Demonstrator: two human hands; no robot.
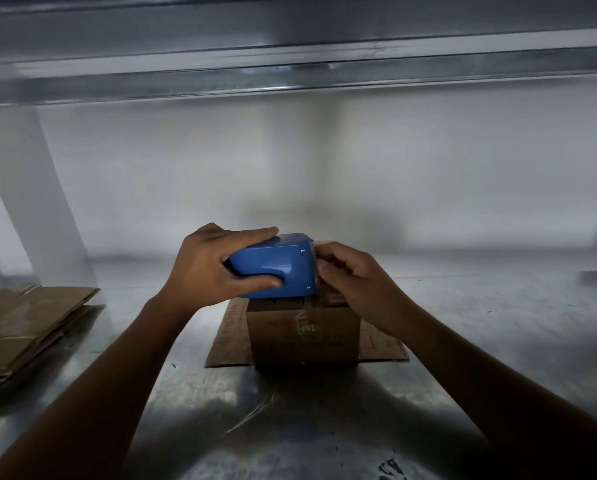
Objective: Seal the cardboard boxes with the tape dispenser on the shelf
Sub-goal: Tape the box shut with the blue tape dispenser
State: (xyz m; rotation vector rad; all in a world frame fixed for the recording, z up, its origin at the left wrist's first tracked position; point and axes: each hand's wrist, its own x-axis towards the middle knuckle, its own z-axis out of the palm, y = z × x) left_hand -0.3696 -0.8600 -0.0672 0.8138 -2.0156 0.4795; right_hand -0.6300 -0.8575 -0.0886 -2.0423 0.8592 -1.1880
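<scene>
Over box (304, 336), hands (207, 268) on tape dispenser (276, 268)

One tape dispenser (273, 265) and one upright cardboard box (304, 332). One flat sheet (228, 337) under it. One flattened stack (30, 323) at left.

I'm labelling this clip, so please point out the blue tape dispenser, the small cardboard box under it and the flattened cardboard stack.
blue tape dispenser (273, 265), head view, on its blue side casing.
small cardboard box (304, 337), head view, on its front face.
flattened cardboard stack (23, 323), head view, on the top sheet.
</scene>
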